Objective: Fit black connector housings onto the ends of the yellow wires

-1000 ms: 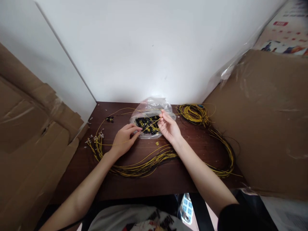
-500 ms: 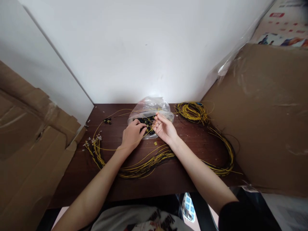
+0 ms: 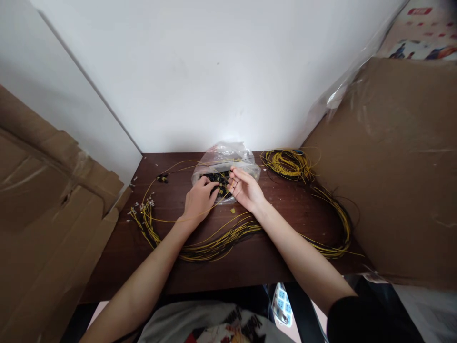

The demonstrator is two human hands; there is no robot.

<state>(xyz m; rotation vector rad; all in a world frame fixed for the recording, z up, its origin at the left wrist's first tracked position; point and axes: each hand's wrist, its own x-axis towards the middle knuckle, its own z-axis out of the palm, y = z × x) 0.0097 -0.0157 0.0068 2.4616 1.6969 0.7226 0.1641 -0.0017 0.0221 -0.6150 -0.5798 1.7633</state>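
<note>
There are two hands (image 3: 200, 197) (image 3: 249, 191), one plastic bag (image 3: 228, 151), one wire coil (image 3: 288, 164) and one wire bundle (image 3: 217, 247).

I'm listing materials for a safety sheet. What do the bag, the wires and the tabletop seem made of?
Bag: thin, glossy plastic film; see-through and wrinkled, with bright highlights.
Wires: probably smooth plastic sheathing, judging by the even yellow and black colour; cores don't show.
Tabletop: wood or wood-look laminate, dark reddish brown with a soft sheen; faint streaks suggest grain.
</note>
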